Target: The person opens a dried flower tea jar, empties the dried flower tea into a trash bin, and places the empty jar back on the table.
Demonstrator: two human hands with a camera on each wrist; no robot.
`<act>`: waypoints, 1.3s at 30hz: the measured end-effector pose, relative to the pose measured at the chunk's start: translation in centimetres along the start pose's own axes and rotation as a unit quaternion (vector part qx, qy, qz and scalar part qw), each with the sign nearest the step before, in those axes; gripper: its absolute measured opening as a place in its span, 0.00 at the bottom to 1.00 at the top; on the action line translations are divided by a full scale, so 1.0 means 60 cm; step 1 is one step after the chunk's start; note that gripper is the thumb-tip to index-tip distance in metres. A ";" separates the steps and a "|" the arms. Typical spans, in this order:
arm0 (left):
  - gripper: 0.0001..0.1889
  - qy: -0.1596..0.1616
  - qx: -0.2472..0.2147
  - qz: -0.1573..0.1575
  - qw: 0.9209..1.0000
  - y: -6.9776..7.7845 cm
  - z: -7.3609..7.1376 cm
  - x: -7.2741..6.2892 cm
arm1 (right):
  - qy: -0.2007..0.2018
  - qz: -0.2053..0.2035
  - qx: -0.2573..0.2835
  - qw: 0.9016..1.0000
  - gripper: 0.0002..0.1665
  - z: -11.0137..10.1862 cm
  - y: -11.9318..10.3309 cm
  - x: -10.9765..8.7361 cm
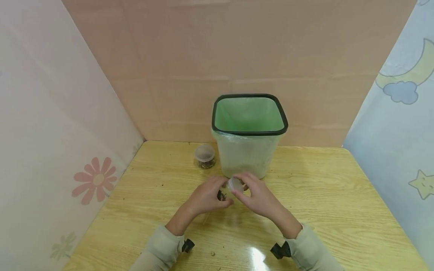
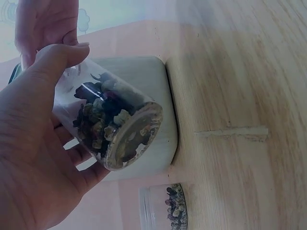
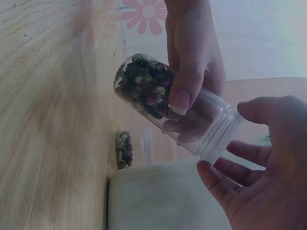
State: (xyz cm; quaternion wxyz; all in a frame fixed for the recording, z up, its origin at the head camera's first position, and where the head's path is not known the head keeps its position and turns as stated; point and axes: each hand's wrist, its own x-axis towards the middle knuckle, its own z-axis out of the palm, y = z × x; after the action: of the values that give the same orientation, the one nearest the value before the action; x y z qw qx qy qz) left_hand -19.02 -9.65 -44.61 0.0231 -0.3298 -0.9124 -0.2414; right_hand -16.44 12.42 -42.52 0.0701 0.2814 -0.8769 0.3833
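Observation:
My left hand (image 1: pixel 207 194) grips a clear plastic jar (image 2: pixel 112 112) partly filled with dark and pale dried flower buds or tea (image 3: pixel 146 84). The jar is tilted, its base toward the left and its mouth toward the right hand. At that mouth, my right hand (image 1: pixel 258 195) pinches a translucent screw lid (image 1: pixel 235 184) between thumb and fingers. In the right wrist view the lid (image 3: pixel 225 136) sits on or against the jar's threaded neck; how tightly cannot be told. Both hands are just in front of the bin, above the table.
A white bin (image 1: pixel 249 156) with a green inside and black rim stands at the back of the wooden table (image 1: pixel 322 195). Left of it is a second clear tub (image 1: pixel 205 154) with similar dried bits at its bottom. A few crumbs (image 1: pixel 213 253) lie on the tabletop.

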 end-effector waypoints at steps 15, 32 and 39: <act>0.25 -0.068 -0.123 0.035 0.989 -0.004 -0.012 -0.003 | -0.034 -0.066 0.006 0.997 0.26 -0.008 -0.004 -0.010; 0.32 -0.025 -0.019 -0.018 0.999 0.005 -0.005 -0.008 | -0.025 -0.013 0.011 1.000 0.30 -0.005 0.004 -0.011; 0.32 -0.020 -0.001 -0.024 1.000 0.015 -0.004 -0.007 | -0.028 0.000 0.005 1.000 0.28 -0.002 0.001 -0.009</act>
State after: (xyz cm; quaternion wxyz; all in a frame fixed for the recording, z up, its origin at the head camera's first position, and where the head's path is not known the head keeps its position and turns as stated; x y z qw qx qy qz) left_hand -18.15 -9.40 -44.12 -0.0014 -0.3127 -0.9200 -0.2364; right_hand -16.00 12.79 -42.63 0.0442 0.2926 -0.8766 0.3795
